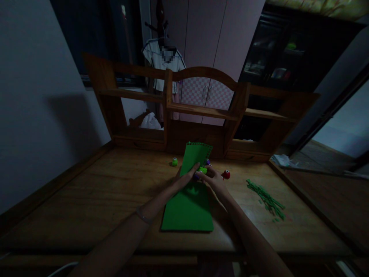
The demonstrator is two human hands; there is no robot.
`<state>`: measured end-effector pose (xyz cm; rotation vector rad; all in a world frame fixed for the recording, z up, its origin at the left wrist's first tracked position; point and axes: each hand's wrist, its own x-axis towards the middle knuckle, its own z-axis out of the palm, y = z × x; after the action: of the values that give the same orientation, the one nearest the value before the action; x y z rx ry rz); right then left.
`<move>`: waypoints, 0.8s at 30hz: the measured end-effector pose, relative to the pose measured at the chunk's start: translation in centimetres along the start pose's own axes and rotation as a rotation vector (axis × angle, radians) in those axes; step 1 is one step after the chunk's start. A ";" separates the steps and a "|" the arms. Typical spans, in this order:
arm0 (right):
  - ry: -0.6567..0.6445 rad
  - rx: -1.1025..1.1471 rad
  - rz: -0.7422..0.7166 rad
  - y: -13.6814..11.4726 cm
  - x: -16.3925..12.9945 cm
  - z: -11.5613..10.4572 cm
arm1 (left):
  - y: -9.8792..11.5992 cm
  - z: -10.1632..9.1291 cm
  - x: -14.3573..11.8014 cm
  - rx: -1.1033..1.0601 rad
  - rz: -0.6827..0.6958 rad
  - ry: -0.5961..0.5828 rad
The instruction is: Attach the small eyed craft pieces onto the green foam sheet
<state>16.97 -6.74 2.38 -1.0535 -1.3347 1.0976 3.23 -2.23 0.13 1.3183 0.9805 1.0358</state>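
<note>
A long green sheet [188,207] lies on the wooden desk [95,200], its far end lifted and bent upward, with small holes along its top edge. My left hand [186,177] pinches the raised part of the sheet from the left. My right hand [213,179] grips a small green craft punch [203,169] clamped onto the sheet's right edge. A thin bracelet circles my left wrist.
A small green punch [174,162] sits left of the sheet and a red one [226,174] just right of my right hand. A pile of thin green strips [266,200] lies further right. A wooden shelf hutch [201,111] stands at the desk's back.
</note>
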 end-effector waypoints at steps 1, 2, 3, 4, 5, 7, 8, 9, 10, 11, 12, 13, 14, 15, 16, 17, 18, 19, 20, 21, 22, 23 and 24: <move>-0.004 0.000 0.001 0.0 0.0 0.0 | 0.1 0.0 -0.1 -0.010 -0.008 -0.001; -0.010 -0.001 0.002 -0.1 0.0 0.0 | 0.2 0.0 -0.1 -0.021 -0.015 -0.002; -0.015 -0.004 0.002 -0.1 -0.1 0.0 | 0.3 0.0 -0.2 -0.027 -0.018 -0.003; -0.014 -0.011 0.001 -0.1 -0.1 0.0 | 0.4 0.0 -0.2 -0.029 -0.018 -0.004; -0.009 -0.022 -0.002 0.0 -0.1 0.0 | 0.5 0.0 -0.2 -0.029 -0.018 -0.007; 0.000 -0.039 -0.008 0.0 0.0 0.0 | 0.5 0.0 -0.2 -0.027 -0.020 -0.014; 0.005 -0.044 -0.011 0.0 0.0 0.0 | 0.5 0.1 -0.1 -0.029 -0.022 -0.018; 0.009 -0.046 -0.012 0.0 0.0 0.0 | 0.5 0.1 0.0 -0.036 -0.024 -0.023; 0.013 -0.043 -0.015 0.0 0.0 0.0 | 0.4 0.2 0.1 -0.048 -0.027 -0.029; 0.017 -0.040 -0.019 0.0 0.0 0.0 | 0.3 0.2 0.2 -0.063 -0.030 -0.039; 0.023 -0.040 -0.024 0.0 0.0 0.1 | 0.1 0.2 0.3 -0.082 -0.032 -0.052; 0.028 -0.042 -0.029 0.0 0.0 0.1 | -0.1 0.3 0.4 -0.102 -0.032 -0.061; 0.029 -0.044 -0.035 0.0 0.0 0.1 | -0.4 0.3 0.5 -0.119 -0.032 -0.064; 0.029 -0.044 -0.040 0.0 0.0 0.1 | -0.6 0.3 0.6 -0.131 -0.032 -0.060; 0.026 -0.041 -0.042 0.0 0.0 0.0 | -0.9 0.2 0.7 -0.135 -0.035 -0.050; 0.021 -0.036 -0.042 0.0 0.0 0.0 | -1.1 0.2 0.8 -0.132 -0.042 -0.034; 0.016 -0.029 -0.043 0.0 0.0 0.0 | -1.3 0.2 0.8 -0.125 -0.052 -0.018; 0.013 -0.025 -0.042 0.1 0.0 0.0 | -1.4 0.1 0.8 -0.115 -0.060 -0.004; 0.014 -0.021 -0.042 0.2 0.1 0.0 | -1.4 0.1 0.8 -0.108 -0.063 0.001; 0.016 -0.019 -0.042 0.3 0.1 0.0 | -1.4 0.1 0.7 -0.108 -0.057 0.000; 0.017 -0.019 -0.044 0.3 0.1 -0.1 | -1.3 0.0 0.6 -0.111 -0.047 -0.004; 0.018 -0.021 -0.047 0.4 0.2 -0.1 | -1.2 0.0 0.5 -0.113 -0.037 -0.012; 0.018 -0.027 -0.050 0.5 0.2 -0.1 | -1.0 0.0 0.4 -0.113 -0.031 -0.023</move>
<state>17.03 -6.44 1.92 -1.0420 -1.3579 1.0339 3.38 -1.87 -0.88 1.2160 0.9093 1.0359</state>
